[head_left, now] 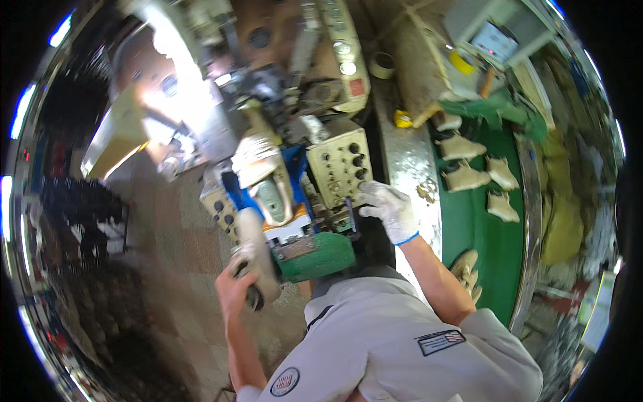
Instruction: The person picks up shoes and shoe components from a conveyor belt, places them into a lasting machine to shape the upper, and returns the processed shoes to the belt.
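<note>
My left hand [236,287] is closed around the opening of a beige shoe upper [253,251], blurred by motion, at the machine's left side. In the middle, a lasting machine holds another light shoe upper [256,161] between blue side pads [295,166], its grey-green inner part facing up. A rounded green pad [318,257] sticks out of the machine toward my waist. My right hand [387,209], in a white knitted glove with a blue cuff, hovers with fingers apart beside the knobbed control panel [339,161] and a small upright lever [351,218]. Nothing shows in it.
On the right, a green-topped conveyor [479,248] carries several beige shoe uppers [465,175]. A metal ledge [414,167] runs between it and the machine. Yellow tape [461,62] lies farther back. A smaller control panel [220,211] sits left of the machine, above the tiled floor.
</note>
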`<move>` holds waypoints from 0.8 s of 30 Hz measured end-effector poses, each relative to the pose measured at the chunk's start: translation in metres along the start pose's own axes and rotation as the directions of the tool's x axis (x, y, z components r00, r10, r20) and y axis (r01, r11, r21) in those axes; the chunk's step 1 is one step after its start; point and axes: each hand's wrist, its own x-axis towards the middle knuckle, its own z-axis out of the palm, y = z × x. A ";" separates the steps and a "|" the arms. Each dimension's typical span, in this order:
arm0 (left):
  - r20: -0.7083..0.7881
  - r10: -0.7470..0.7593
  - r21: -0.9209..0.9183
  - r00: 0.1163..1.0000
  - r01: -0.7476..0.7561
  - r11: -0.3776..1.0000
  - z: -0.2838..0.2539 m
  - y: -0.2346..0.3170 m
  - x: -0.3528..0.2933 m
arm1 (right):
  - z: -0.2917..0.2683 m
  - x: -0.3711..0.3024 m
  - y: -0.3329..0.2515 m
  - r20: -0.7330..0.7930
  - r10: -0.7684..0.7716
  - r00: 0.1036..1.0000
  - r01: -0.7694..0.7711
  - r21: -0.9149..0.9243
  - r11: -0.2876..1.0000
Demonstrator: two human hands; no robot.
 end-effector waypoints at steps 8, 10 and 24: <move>-0.130 0.431 0.054 0.893 -0.428 0.902 0.041 0.116 -0.104 | 0.040 -0.038 -0.024 0.489 -0.108 0.865 0.121 0.004 0.993; 0.141 0.562 -0.002 0.815 -0.568 0.823 0.108 0.154 -0.113 | 0.024 -0.032 -0.028 0.500 -0.141 0.855 0.140 0.039 0.989; -0.271 0.366 0.304 0.890 -0.282 0.910 0.107 0.118 0.064 | -0.523 -0.128 -0.018 -0.780 0.262 0.568 -0.353 0.057 0.934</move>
